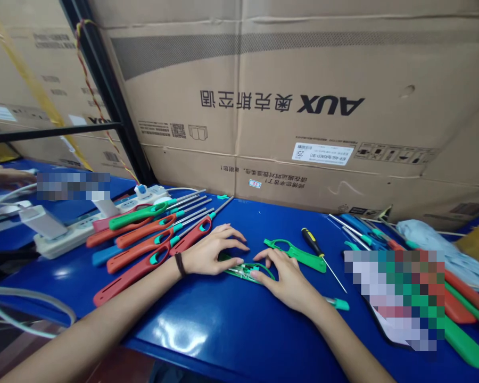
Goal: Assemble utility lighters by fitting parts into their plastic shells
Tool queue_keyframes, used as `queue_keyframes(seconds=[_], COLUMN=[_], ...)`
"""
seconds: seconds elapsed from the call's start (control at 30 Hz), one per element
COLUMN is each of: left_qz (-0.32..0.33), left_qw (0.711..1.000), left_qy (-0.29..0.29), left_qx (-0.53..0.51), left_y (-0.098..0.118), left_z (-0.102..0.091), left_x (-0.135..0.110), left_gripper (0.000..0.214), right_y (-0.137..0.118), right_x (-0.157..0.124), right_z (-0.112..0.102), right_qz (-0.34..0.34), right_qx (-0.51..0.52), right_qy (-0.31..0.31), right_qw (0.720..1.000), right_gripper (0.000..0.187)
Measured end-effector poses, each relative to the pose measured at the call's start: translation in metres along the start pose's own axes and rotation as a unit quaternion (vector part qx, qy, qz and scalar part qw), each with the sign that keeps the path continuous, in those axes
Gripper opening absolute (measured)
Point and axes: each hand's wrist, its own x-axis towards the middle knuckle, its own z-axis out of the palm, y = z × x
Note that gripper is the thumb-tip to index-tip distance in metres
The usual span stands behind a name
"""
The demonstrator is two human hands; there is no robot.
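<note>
An opened green lighter casing lies on the blue table with small metal and pale inner parts showing. My left hand holds its left end, thumb on the edge and the other fingers arched above. Around the right end, my right hand has its thumb and forefinger bent over the casing and a small teal piece. Just beyond my right hand rests a separate green casing half. A yellow-and-black screwdriver lies beside that half. Near my right wrist is a teal-tipped metal tube, partly hidden by the arm.
Several red, orange and green long-nosed lighters are piled left of my left hand. Behind them sit a power strip and cables. More lighters and a blue plastic bag lie at right. A large carton stands behind. Another person's hand shows far left.
</note>
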Motion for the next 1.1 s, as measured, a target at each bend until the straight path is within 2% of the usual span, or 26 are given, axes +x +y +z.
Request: queue_keyframes(seconds=[0.23,0.4,0.47,0.53,0.6,0.67,0.73,0.8,0.9,1.0,1.1], left_qz=[0.011,0.015,0.017,0.018,0.019,0.018,0.017,0.017,0.02,0.017,0.017], left_qw=[1.0,1.0,1.0,0.999,0.998,0.997,0.995,0.994,0.993,0.992,0.99], left_qy=[-0.002,0.003,0.014,0.029,0.049,0.071,0.089,0.097,0.1,0.113,0.129], left_qx=[-0.013,-0.005,0.005,0.016,0.027,0.037,0.046,0.052,0.056,0.057,0.052], left_y=[0.004,0.002,0.001,0.0,0.001,0.002,0.004,0.005,0.006,0.009,0.012], left_z=[-0.001,0.001,0.002,0.002,0.002,0.001,0.0,-0.001,0.0,0.0,0.0], left_x=[-0.001,0.0,0.001,0.001,0.002,0.002,0.002,0.002,0.002,0.002,0.002], left_gripper=[0.028,0.025,0.024,0.022,0.02,0.02,0.021,0.021,0.02,0.019,0.021], right_y=[-0.001,0.004,0.01,0.019,0.028,0.034,0.036,0.035,0.029,0.022,0.012], right_x=[0.002,0.004,0.006,0.008,0.009,0.01,0.01,0.01,0.01,0.009,0.008], right_z=[-0.001,-0.007,-0.012,-0.016,-0.019,-0.022,-0.024,-0.025,-0.026,-0.025,-0.026], right_qz=[0.058,0.008,-0.005,-0.006,0.03,0.072,0.076,0.051,0.004,-0.059,-0.115], right_qx=[-0.008,-0.017,-0.023,-0.073,-0.146,-0.186,-0.205,-0.215,-0.204,-0.142,-0.058], right_qy=[-0.01,0.021,0.064,0.145,0.202,0.178,0.134,0.113,0.14,0.213,0.323], right_qw=[0.998,1.0,0.998,0.987,0.968,0.964,0.966,0.969,0.969,0.965,0.938], right_gripper=[0.028,0.031,0.031,0.028,0.039,0.048,0.043,0.035,0.033,0.04,0.048])
